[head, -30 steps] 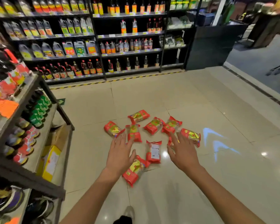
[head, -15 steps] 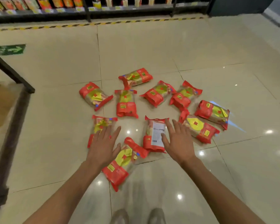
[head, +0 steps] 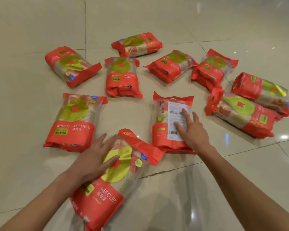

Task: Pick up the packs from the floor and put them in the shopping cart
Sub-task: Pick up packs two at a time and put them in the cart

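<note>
Since the earlier frame both hands have come down from hovering onto packs, and the view has closed in on the floor. The left hand (head: 93, 161) lies flat, fingers spread wide, on the nearest pack (head: 110, 179), a glossy plastic bag with red ends, a clear middle and a yellow-green disc; its long axis runs diagonally, its red header pointing up and to the right. The right hand (head: 193, 130) rests with fingers open and spread on the face-down pack (head: 167, 124), which shows a white printed label with a barcode and lies with its long axis pointing away, header at the far end. Neither hand is closed around anything. To the left, another pack (head: 73, 120) lies face up, also pointing away. Beyond these, seven more packs (head: 123, 77) lie scattered in an arc on the shiny beige tiled floor (head: 157, 17), most turned at angles, two on the right touching each other. All are soft, pillow-shaped and crinkled.
</note>
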`<state>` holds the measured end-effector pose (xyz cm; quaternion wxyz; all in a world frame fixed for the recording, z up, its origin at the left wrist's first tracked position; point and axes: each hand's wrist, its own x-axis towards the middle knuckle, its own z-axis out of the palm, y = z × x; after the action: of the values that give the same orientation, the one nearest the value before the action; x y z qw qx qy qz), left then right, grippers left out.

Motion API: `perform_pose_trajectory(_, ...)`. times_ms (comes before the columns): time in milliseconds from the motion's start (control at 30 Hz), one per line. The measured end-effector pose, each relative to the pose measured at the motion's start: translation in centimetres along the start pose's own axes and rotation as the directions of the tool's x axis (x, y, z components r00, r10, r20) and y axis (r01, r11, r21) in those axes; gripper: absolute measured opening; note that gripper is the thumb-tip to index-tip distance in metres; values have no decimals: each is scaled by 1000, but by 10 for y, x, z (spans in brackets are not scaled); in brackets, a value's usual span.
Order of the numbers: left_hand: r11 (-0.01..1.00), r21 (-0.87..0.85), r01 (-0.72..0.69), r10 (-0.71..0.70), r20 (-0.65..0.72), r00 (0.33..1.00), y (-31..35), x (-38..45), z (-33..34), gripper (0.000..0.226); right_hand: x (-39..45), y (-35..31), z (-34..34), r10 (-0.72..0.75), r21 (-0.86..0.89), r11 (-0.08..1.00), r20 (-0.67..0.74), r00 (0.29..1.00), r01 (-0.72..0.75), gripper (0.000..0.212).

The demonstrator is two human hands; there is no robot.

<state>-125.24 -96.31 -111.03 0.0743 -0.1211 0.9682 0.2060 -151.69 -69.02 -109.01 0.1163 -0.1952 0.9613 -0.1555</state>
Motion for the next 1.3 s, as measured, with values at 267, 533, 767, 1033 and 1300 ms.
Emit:
perform_pose_trajectory(267,889,-376,261,-226,136,965,14,-46,1,88,-5,-9,11,148,526,832,102,984,-180,83)
perform_pose_trajectory(533,669,-552,498,-501,160,850,63,-93,4,72,-24,-18,15,233,622,733,151,961,-275,87)
perform_pose_trajectory(767,201,-714,671,-748,330,575,90,-125,-48,93,-88,-30,-76,372,750,560,152,916,-352,53)
perform_pose_trajectory(1033,307,-748,589,-691,250,678,205,-155,-269,47,-177,-72,-328,432,869,390,120,894,-304,43)
perform_pose_trajectory(1300,465,-791,398,-467,163,869,417,-191,-573,115,-358,-123,-678,601,920,294,34,799,-260,41)
